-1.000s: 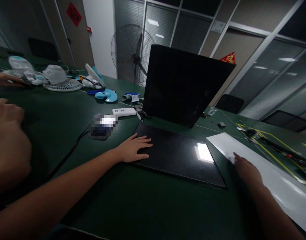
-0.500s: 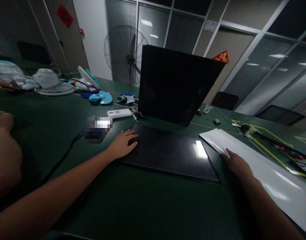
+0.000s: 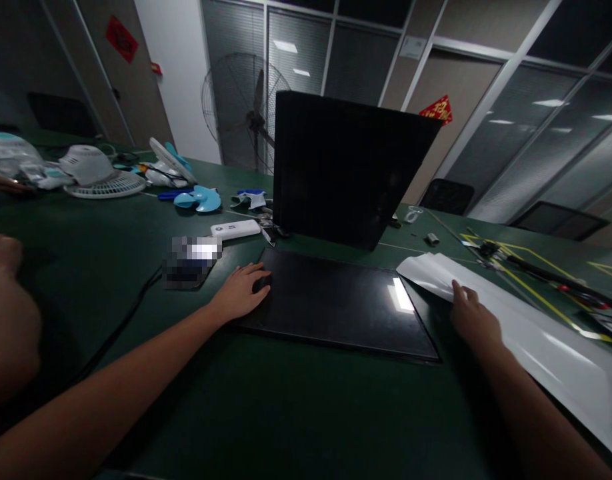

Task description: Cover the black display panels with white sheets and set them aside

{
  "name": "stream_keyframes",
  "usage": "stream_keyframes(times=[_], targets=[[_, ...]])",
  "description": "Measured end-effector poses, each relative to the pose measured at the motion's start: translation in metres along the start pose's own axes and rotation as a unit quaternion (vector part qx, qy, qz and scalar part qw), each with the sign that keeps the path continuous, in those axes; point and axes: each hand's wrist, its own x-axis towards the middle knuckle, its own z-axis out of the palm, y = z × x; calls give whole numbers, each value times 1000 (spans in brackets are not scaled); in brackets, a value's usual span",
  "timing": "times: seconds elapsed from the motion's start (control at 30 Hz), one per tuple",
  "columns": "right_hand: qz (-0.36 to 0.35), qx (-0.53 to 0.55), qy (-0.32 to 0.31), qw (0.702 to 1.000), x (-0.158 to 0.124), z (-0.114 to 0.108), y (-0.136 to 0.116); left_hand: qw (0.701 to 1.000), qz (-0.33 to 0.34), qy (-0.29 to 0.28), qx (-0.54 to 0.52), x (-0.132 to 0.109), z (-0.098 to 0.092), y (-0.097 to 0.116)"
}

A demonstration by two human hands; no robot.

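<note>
A flat black panel (image 3: 336, 303) lies on the green table (image 3: 286, 413) in front of me. My left hand (image 3: 241, 291) rests on its left edge, fingers slightly curled over the corner and holding nothing. My right hand (image 3: 473, 319) lies on a long white sheet (image 3: 536, 340) to the right of the panel, fingers pressed onto the sheet near its lifted, curled far end. Behind the flat panel a second black panel (image 3: 346, 167) stands upright.
A white bar-shaped device (image 3: 235, 230) and a blurred dark object (image 3: 189, 263) lie left of the panel. Fan parts, among them a white grille (image 3: 103, 187) and a blue blade (image 3: 199, 199), are at the far left. Yellow tape and cables (image 3: 536, 273) run on the right. Another person's arm (image 3: 9, 333) is at the left edge.
My left hand slid from the panel's surface back to its left edge. My right hand moved forward onto the white sheet, whose far end has lifted and curled.
</note>
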Motion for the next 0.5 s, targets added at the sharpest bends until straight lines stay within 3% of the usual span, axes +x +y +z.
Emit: stream_keyframes(times=[0.3,0.4,0.5], targets=[[72,38,65,995,-15,-36,-1,1000,0,-14,-6,-1,-6,3],[92,40,99,990,-16,-60,-5,1000,0,-8,1,-2,-7,4],[53,25,136,989,-19,-92,-24,1000,-6,-6,3,-3,-6,4]])
